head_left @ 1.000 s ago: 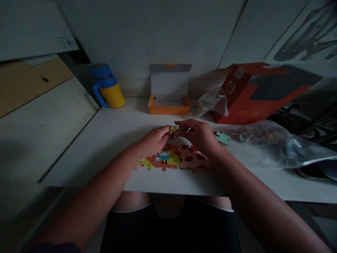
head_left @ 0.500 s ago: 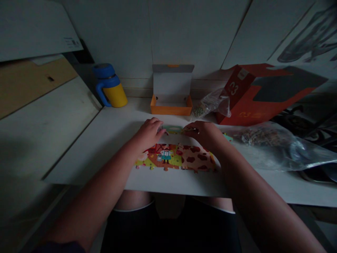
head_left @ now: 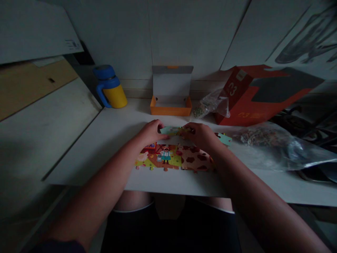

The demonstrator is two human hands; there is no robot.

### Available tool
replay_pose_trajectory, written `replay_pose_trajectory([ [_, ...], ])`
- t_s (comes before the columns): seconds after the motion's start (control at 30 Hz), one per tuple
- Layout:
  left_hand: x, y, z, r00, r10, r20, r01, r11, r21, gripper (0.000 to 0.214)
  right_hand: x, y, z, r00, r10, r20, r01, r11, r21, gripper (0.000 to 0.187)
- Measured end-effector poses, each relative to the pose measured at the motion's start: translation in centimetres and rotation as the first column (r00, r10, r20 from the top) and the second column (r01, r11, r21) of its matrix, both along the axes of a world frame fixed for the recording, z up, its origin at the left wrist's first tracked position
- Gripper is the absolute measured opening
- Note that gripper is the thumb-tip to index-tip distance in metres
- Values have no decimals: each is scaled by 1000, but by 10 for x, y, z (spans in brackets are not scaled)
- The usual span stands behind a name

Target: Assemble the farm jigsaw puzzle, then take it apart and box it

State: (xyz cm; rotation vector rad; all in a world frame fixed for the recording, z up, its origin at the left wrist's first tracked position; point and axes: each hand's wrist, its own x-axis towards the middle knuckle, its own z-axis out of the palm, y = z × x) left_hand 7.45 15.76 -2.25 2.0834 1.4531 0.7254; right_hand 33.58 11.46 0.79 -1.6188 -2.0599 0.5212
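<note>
Between my two hands is a pale green strip of jigsaw puzzle (head_left: 171, 130), just beyond the joined puzzle section. My left hand (head_left: 152, 132) pinches the strip's left end between thumb and fingers. Curled around its right part, my right hand (head_left: 202, 134) grips the strip where a yellowish patterned area shows; its fingertips are partly hidden. The joined puzzle section (head_left: 168, 156) lies flat nearer to me, with a farmer figure, a hen and a brown-spotted cow body. Past my right wrist, another pale green puzzle part (head_left: 225, 139) lies on the table.
An open orange box (head_left: 171, 111) stands behind my hands, with a small plastic bag (head_left: 210, 103) and a large red box (head_left: 244, 102) to its right. A bigger clear bag of pieces (head_left: 279, 146) lies at right. The blue-and-yellow jug (head_left: 113, 89) stands at back left.
The pale green strip shows more of its face between my hands. My left fingers have shifted slightly nearer to me, and my right hand has moved a little left.
</note>
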Motion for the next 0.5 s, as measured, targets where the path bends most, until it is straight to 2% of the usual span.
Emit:
replay_pose_trajectory([
  [0.1, 0, -2, 0, 971, 42, 236, -6, 989, -150, 26, 0, 2, -2, 996, -40, -76, 40, 999, -1, 26],
  [0.17, 1, -5, 2, 907, 92, 411, 7, 973, -232, 20, -2, 3, -4, 962, -53, -268, 36, 997, -68, 31],
  [0.23, 5, -9, 6, 830, 130, 542, 34, 959, -281, 20, -6, 1, -5, 850, -58, -524, -32, 986, -161, 38],
  [0.3, 12, -14, 9, 755, 144, 640, 71, 952, -297, 25, -13, 0, -6, 686, -93, -722, -112, 967, -231, 43],
  [0.4, 24, -22, 12, 638, 134, 759, 159, 941, -299, 20, -23, -2, -8, 525, -180, -832, -134, 948, -289, 46],
  [0.5, 35, -28, 12, 561, 150, 814, 228, 917, -327, 12, -28, -1, -11, 448, -214, -868, -80, 957, -277, 47],
])
